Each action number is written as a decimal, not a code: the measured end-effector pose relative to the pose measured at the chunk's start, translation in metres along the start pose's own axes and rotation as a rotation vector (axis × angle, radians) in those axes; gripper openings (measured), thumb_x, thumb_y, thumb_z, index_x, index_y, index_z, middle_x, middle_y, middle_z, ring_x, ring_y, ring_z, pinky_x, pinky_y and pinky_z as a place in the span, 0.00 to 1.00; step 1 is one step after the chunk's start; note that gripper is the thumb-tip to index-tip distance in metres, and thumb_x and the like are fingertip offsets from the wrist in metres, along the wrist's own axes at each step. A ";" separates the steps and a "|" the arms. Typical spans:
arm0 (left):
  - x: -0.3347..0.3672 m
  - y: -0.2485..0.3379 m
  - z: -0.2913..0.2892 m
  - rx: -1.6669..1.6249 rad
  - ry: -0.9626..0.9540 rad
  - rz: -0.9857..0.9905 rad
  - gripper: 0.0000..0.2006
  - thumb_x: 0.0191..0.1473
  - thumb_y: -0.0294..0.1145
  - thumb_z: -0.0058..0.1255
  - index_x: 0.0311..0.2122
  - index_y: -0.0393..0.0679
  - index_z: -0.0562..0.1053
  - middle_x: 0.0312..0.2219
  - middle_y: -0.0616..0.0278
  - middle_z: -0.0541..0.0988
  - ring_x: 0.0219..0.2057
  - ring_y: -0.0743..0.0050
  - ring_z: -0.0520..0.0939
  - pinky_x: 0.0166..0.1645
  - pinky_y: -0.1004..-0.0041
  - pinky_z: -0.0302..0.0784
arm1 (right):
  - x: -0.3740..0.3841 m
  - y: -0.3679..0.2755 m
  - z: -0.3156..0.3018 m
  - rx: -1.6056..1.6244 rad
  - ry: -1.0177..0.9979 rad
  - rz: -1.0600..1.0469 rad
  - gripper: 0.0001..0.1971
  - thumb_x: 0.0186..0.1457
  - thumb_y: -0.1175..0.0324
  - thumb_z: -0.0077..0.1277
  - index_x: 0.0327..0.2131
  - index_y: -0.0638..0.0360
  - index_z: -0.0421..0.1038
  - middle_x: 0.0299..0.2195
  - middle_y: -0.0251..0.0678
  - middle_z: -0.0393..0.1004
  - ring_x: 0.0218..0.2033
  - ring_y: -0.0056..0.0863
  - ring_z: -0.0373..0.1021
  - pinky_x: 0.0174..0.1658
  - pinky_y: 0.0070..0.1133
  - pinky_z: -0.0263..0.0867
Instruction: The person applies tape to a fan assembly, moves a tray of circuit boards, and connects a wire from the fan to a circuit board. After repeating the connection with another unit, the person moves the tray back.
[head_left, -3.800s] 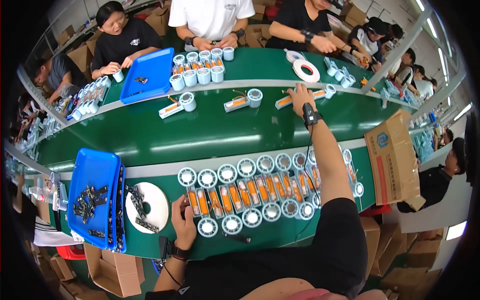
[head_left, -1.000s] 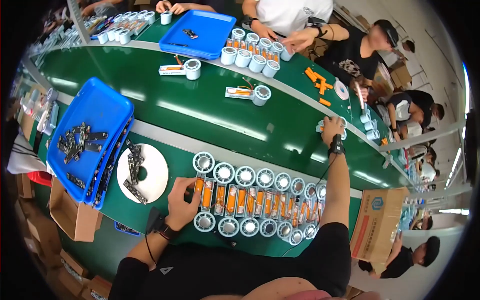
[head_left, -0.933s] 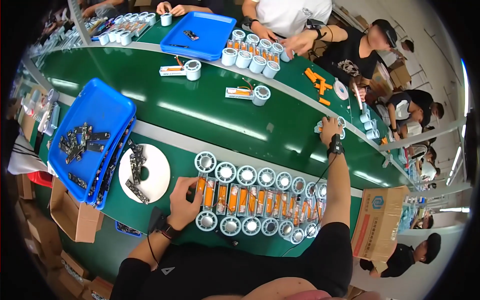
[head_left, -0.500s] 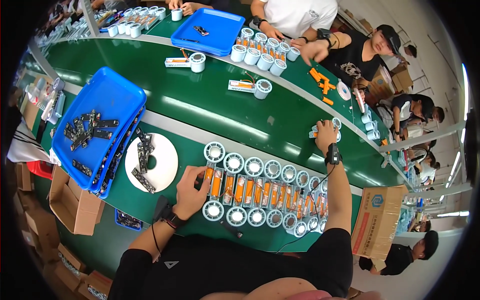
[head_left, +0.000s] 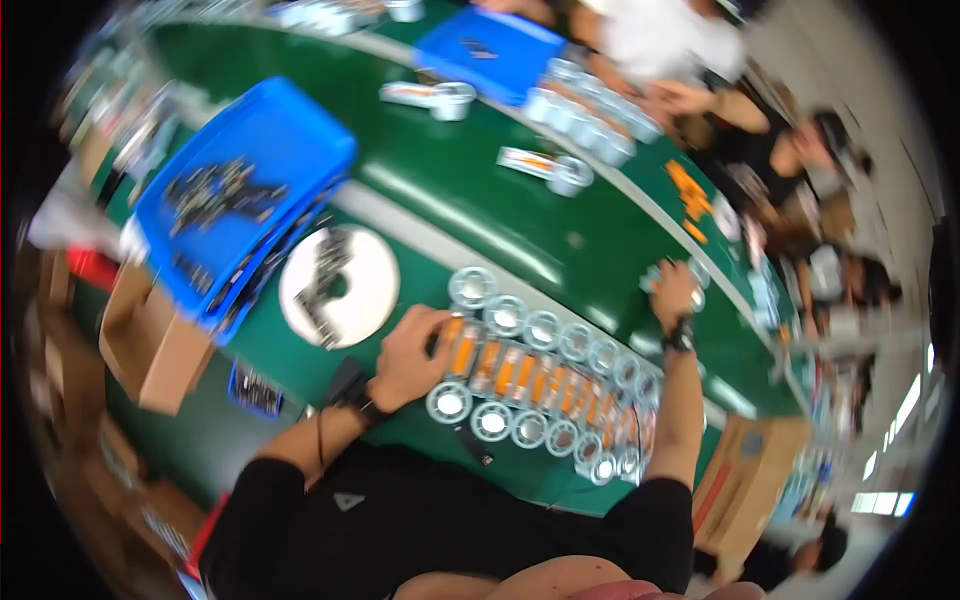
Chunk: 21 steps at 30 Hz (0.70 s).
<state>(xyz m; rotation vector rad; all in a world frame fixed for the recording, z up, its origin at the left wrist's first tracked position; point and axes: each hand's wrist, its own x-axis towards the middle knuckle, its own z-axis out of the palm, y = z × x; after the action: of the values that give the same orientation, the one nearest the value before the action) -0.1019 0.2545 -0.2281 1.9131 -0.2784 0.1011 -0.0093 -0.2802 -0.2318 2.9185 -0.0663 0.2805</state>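
Note:
A double row of pale-blue round fan heads [head_left: 541,330], with orange battery cells [head_left: 524,376] in clear handles between them, lies on the green table before me. My left hand [head_left: 412,352] is at the row's left end, fingers and thumb curled around the end fan's handle with its orange cell. Farther off to the right, my right hand [head_left: 674,297] is stretched over the green belt, its fingers closed on a pale-blue fan [head_left: 697,284], mostly covered by the hand. Motion blur softens the fingertips of both hands.
Left of the row are a white disc [head_left: 374,290] with dark circuit boards and stacked blue trays [head_left: 310,125] holding more boards. Two separate fans [head_left: 570,176] lie on the belt. Co-workers sit across it, near loose orange batteries [head_left: 688,190]. A cardboard box [head_left: 748,480] stands at right.
The whole view has tilted and blurred, so the trays, disc and row appear shifted rightward. Both hands keep about the same places at the row's left end and on the far-right fan.

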 end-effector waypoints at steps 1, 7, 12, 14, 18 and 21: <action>0.001 0.001 -0.003 -0.003 0.006 0.029 0.16 0.52 0.23 0.57 0.48 0.42 0.76 0.38 0.57 0.77 0.36 0.63 0.82 0.40 0.69 0.79 | -0.004 -0.003 -0.008 -0.052 -0.004 -0.021 0.23 0.48 0.70 0.60 0.50 0.54 0.71 0.47 0.46 0.71 0.52 0.50 0.69 0.54 0.42 0.67; -0.010 -0.004 -0.007 -0.241 0.024 -0.091 0.16 0.52 0.22 0.57 0.48 0.43 0.77 0.36 0.58 0.78 0.37 0.67 0.82 0.42 0.69 0.79 | -0.002 -0.009 -0.006 -0.240 -0.170 0.065 0.29 0.45 0.72 0.61 0.54 0.47 0.68 0.55 0.42 0.66 0.58 0.46 0.64 0.57 0.52 0.60; 0.010 0.010 -0.092 0.229 0.421 0.124 0.15 0.48 0.18 0.57 0.44 0.40 0.75 0.39 0.55 0.79 0.41 0.56 0.81 0.48 0.64 0.76 | -0.001 -0.025 -0.031 -0.148 -0.229 0.092 0.29 0.45 0.71 0.60 0.55 0.47 0.68 0.55 0.41 0.66 0.58 0.46 0.64 0.57 0.53 0.60; 0.021 0.000 -0.158 0.478 0.600 0.207 0.18 0.43 0.19 0.57 0.44 0.40 0.77 0.43 0.51 0.79 0.47 0.48 0.77 0.54 0.55 0.69 | -0.004 -0.015 -0.018 -0.100 -0.157 0.096 0.28 0.45 0.71 0.60 0.53 0.48 0.70 0.53 0.42 0.68 0.58 0.46 0.64 0.57 0.52 0.61; 0.020 -0.059 -0.262 0.972 1.036 0.014 0.24 0.49 0.23 0.61 0.53 0.43 0.75 0.51 0.49 0.75 0.51 0.48 0.74 0.58 0.54 0.68 | 0.009 -0.041 -0.019 -0.170 -0.130 0.112 0.24 0.46 0.70 0.59 0.51 0.49 0.72 0.54 0.42 0.69 0.59 0.43 0.63 0.59 0.53 0.58; 0.026 -0.084 -0.266 0.955 0.972 -0.108 0.25 0.50 0.24 0.61 0.56 0.45 0.74 0.52 0.48 0.74 0.51 0.49 0.74 0.59 0.54 0.68 | 0.001 -0.043 -0.016 -0.156 -0.057 0.117 0.23 0.47 0.72 0.57 0.50 0.49 0.72 0.54 0.40 0.69 0.60 0.42 0.62 0.62 0.54 0.53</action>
<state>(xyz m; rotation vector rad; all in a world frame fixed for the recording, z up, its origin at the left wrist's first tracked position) -0.0393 0.5263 -0.2052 2.5135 0.6443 1.2242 -0.0080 -0.2351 -0.2249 2.7716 -0.2560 0.2004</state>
